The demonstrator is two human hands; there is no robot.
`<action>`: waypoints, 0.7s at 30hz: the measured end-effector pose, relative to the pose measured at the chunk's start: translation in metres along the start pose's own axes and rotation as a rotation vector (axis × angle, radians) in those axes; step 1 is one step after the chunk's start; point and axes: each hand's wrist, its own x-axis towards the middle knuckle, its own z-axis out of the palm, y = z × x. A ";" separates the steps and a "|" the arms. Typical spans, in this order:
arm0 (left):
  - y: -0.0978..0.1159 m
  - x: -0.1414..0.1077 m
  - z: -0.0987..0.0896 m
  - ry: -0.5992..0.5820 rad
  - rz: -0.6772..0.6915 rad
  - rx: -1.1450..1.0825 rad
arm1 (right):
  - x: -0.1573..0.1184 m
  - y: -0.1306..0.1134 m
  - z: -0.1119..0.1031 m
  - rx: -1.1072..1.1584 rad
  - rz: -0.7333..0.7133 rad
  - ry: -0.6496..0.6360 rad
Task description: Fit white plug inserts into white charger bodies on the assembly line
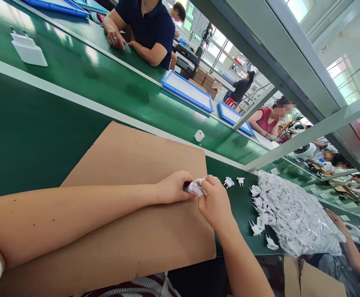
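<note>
My left hand (177, 186) is closed around a white plug adapter (195, 188), just above the right part of a brown cardboard sheet (130, 165). From the other side my right hand (215, 202) pinches the same adapter between thumb and fingers. Most of its body is hidden by the hands, and I cannot make out whether it is one piece or two. Beyond my right hand, on the green bench, lie loose white two-pin plug heads (228, 182). A clear plastic bag (297, 214) full of similar white plug parts lies farther right, with several spilled at its mouth.
A green conveyor belt (121, 95) runs beyond a pale rail, carrying a white charger (28, 49) and a small white piece (199, 135). Blue-rimmed trays (187, 90) line its far side. Metal framing (291, 49) slants overhead. Co-workers sit opposite and at right; one person's hand (337, 220) is near the bag.
</note>
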 end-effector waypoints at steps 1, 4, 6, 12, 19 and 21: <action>0.000 0.000 0.000 0.000 -0.002 -0.005 | 0.000 0.000 0.001 -0.013 -0.004 0.004; 0.003 -0.001 0.001 -0.004 -0.019 -0.018 | 0.000 0.001 0.001 -0.015 0.006 0.015; 0.004 -0.002 0.002 0.003 -0.034 -0.019 | 0.001 0.003 0.000 0.031 0.019 -0.006; 0.005 -0.003 0.001 0.010 -0.034 0.050 | 0.006 0.001 -0.003 0.058 0.075 -0.102; 0.001 -0.016 0.008 0.099 0.052 0.186 | -0.009 -0.015 -0.003 0.067 0.186 -0.030; -0.018 -0.013 0.007 0.120 0.122 0.239 | -0.008 -0.009 0.004 0.131 0.195 0.004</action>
